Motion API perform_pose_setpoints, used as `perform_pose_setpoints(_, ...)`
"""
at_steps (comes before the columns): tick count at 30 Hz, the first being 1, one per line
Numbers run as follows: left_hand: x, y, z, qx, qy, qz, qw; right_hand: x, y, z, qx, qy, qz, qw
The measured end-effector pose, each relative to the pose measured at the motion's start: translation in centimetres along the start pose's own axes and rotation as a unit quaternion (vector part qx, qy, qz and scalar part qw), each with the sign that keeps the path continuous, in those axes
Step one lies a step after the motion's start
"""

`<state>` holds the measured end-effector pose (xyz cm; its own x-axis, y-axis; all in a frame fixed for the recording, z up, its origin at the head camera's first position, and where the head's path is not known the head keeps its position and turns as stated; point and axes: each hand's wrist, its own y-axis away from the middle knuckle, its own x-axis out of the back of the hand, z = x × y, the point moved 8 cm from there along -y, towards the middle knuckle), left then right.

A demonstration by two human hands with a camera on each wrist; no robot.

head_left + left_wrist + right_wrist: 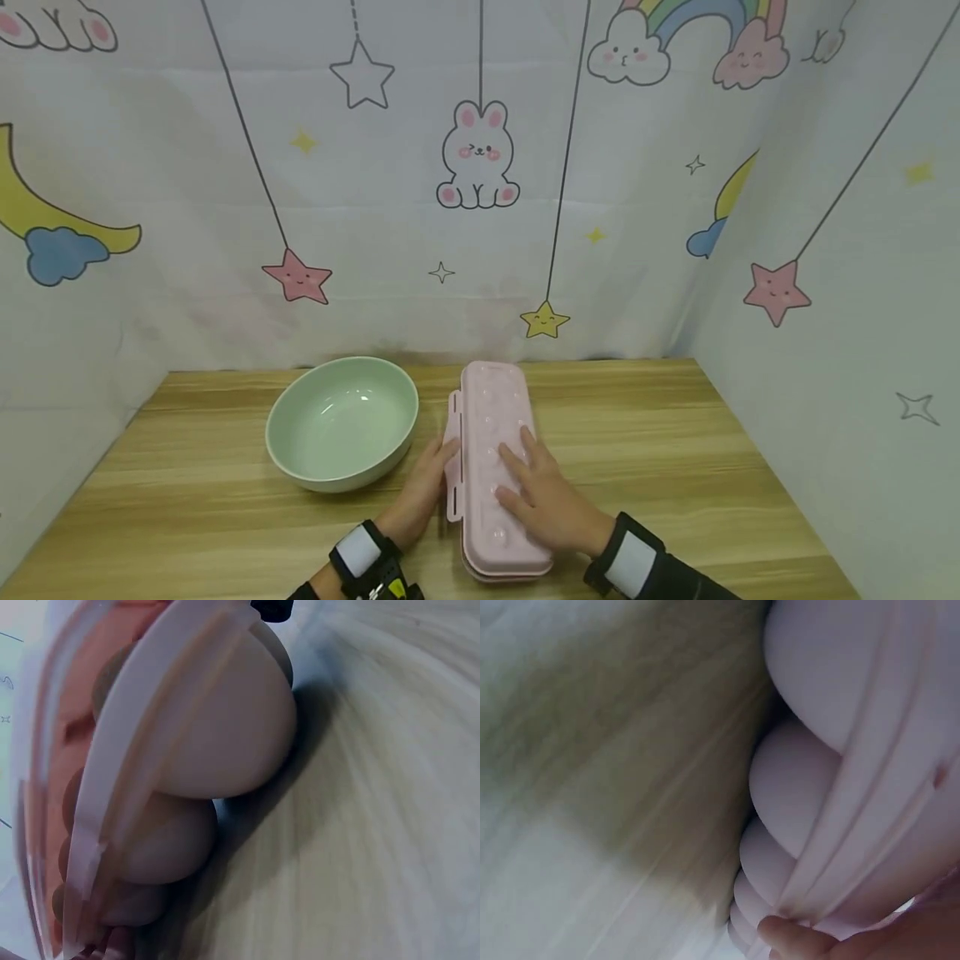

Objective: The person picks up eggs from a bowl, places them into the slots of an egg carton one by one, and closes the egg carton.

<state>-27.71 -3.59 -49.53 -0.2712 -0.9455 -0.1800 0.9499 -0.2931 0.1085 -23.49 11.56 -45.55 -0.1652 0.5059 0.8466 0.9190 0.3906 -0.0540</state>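
Note:
A long pink plastic egg box (498,475) with a bumpy lid stands lengthwise on the wooden table, its slotted side flap (455,492) sticking out to the left. My left hand (420,496) grips that flap; fingertips show beside its lower end in the left wrist view. Spread over the right half of the lid, my right hand (551,504) presses down with straight fingers. The right wrist view shows a fingertip (787,935) by the box's rim. Rounded cups (232,720) bulge below the rim, and brownish round shapes show behind it in the left wrist view.
A pale green bowl (341,425) stands left of the box, near my left hand. The wooden table (660,467) extends on both sides. Behind and to the right hangs a white cloth (390,242) printed with stars, a rabbit and clouds.

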Motion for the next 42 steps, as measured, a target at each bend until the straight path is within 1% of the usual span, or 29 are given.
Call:
perform_pose_setpoints(3,0.2,-0.1,-0.2,0.006,-0.027,0.015,0.9995,-0.4,0.0,-0.1,-0.005,0.022,-0.002,1.0)
perform_pose_setpoints(8,0.3,-0.3,-0.7,0.005,-0.03,0.015,0.9994,-0.7,0.1,-0.5,-0.006,0.036,-0.001,0.999)
perform_pose_setpoints(11,0.4,-0.2,-0.7,0.007,-0.043,0.02,0.9988,-0.9,0.1,-0.6,-0.004,0.046,0.002,0.999)
perform_pose_setpoints(14,0.6,-0.1,-0.4,0.006,-0.067,0.033,0.9972,-0.9,0.0,-0.7,-0.006,0.047,0.0,0.999)
perform_pose_setpoints(16,0.7,0.0,-0.1,0.004,-0.082,0.038,0.9959,-0.7,-0.2,-0.7,-0.01,0.033,-0.002,0.999)
perform_pose_setpoints(18,0.8,0.0,0.3,-0.009,-0.115,0.048,0.9922,-0.4,-0.4,-0.6,-0.013,0.015,0.005,1.0)
perform_pose_setpoints(21,0.7,-0.2,1.1,-0.038,-0.17,0.051,0.9834,0.0,-0.9,0.0,-0.031,-0.012,0.022,0.999)
perform_pose_setpoints(22,0.6,-0.2,1.4,-0.05,-0.191,0.051,0.9789,0.1,-1.2,0.4,-0.041,-0.016,0.028,0.999)
perform_pose_setpoints(24,0.2,-0.5,1.6,-0.068,-0.214,0.042,0.9735,0.2,-1.7,1.1,-0.064,-0.026,0.037,0.997)
perform_pose_setpoints(26,-0.3,-0.7,1.6,-0.075,-0.219,0.027,0.9724,0.3,-2.2,1.8,-0.084,-0.037,0.04,0.995)
perform_pose_setpoints(29,-1.1,-1.0,1.5,-0.077,-0.219,0.017,0.9725,0.4,-3.0,2.5,-0.091,-0.048,0.048,0.993)
perform_pose_setpoints(32,-1.7,-1.2,1.5,-0.077,-0.224,0.023,0.9714,0.4,-3.7,3.0,-0.088,-0.068,0.053,0.992)
perform_pose_setpoints(37,-2.3,-1.4,1.6,-0.071,-0.241,0.04,0.9671,0.4,-4.1,3.2,-0.07,-0.122,0.067,0.988)
perform_pose_setpoints(39,-2.5,-1.4,1.6,-0.076,-0.242,0.046,0.9663,0.3,-4.1,3.2,-0.064,-0.138,0.071,0.986)
perform_pose_setpoints(42,-2.6,-1.4,1.5,-0.097,-0.239,0.052,0.9648,0.2,-4.0,3.4,-0.065,-0.158,0.073,0.983)
